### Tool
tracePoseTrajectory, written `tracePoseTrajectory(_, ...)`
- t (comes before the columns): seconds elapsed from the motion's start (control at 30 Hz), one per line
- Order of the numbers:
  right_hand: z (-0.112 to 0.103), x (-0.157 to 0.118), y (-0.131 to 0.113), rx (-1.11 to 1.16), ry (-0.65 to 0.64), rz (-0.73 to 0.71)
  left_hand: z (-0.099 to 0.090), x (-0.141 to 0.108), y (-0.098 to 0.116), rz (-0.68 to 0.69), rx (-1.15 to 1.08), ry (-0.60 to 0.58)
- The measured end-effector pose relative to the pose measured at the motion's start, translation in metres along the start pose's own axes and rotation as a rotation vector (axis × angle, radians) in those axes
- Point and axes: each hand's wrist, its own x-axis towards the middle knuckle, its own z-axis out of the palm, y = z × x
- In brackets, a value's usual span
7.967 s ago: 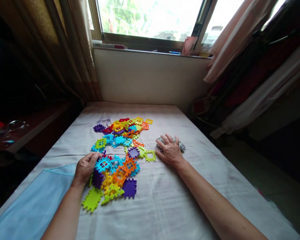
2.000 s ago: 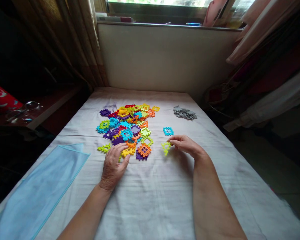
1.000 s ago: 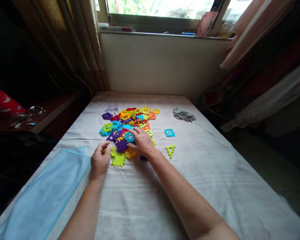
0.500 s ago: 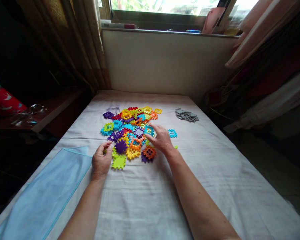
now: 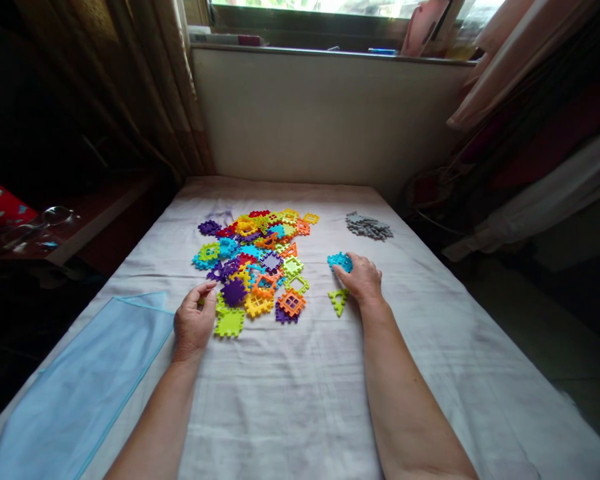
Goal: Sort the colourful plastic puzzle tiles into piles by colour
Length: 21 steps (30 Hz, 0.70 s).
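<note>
A heap of colourful notched plastic tiles lies on the white cloth, with a purple tile [image 5: 234, 292] and a lime green square [image 5: 229, 323] at its near left edge. My left hand [image 5: 195, 320] rests beside that edge, its fingers curled toward the thumb around a small green bit. Right of the heap, my right hand [image 5: 363, 277] has thumb and fingers on a blue tile [image 5: 339, 261] at the cloth. A green triangular tile [image 5: 339, 301] lies just below the right hand. Farther back sits a pile of grey tiles [image 5: 369, 227].
A light blue cloth [image 5: 80, 380] lies along the left side of the white-covered surface [image 5: 280, 413]. At the far left, glasses [image 5: 55, 217] and a red patterned object [image 5: 3, 203] stand on a dark shelf. A wall and window ledge close the back.
My right hand has moved right from the heap with a blue tile, over to where another blue tile lay. The green triangle is now uncovered. The view has shifted slightly; my left hand stays by the heap.
</note>
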Motion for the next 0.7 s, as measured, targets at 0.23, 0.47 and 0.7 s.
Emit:
tracePoseTrajectory(0.23, 0.003, -0.001, -0.002, 0.035, 0.063, -0.012, 0.001, 0.0, -0.002, 0.003, -0.001, 0.012)
tracePoseTrajectory(0.47, -0.01, -0.01, -0.033, 0.114, -0.052, -0.169, 0.001, -0.001, 0.0, -0.005, -0.005, 0.004)
tracePoseTrajectory(0.7, -0.006, -0.032, -0.068, 0.027, -0.236, -0.254, 0.001, -0.001, 0.0, -0.001, -0.01, -0.002)
